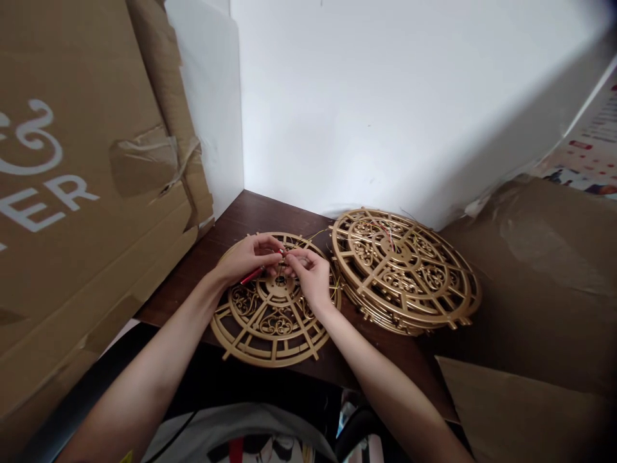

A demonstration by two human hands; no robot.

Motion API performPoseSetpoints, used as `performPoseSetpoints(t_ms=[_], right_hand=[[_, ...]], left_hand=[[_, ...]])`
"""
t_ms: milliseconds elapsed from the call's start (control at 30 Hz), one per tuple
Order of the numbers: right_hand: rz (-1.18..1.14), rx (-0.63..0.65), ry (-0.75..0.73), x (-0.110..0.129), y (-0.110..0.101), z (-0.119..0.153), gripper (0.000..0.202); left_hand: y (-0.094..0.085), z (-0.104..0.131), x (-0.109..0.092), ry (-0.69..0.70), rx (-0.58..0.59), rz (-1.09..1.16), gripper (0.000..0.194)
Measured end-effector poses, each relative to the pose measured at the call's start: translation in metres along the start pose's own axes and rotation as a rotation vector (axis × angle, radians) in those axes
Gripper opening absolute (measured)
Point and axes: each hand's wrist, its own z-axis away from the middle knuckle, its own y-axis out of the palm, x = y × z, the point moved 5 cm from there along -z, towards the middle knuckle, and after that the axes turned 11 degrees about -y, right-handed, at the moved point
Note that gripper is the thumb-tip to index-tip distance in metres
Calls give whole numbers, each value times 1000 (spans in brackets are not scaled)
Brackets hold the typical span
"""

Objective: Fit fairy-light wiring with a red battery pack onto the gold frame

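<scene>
A round gold openwork frame lies flat on the dark wooden table. Above its centre my left hand is closed in a pinch, with a thin red tool held in it and sticking out below the fingers. My right hand pinches at a small red piece between the two hands, and its fingertips nearly meet the left ones. What exactly this piece is cannot be made out. Thin yellow wires run out to the right of the hands.
Beside the frame on the right leans a stack of similar gold frames, with thin wires on top. Cardboard boxes flank the dark table on the left and right. A white wall rises behind.
</scene>
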Motion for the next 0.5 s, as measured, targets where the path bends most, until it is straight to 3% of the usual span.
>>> performPoseSetpoints(t_ms=[500], right_hand=[[-28,28,-34,0,2,-1,20]], left_hand=[[1,0,1,-2,33,21,37]])
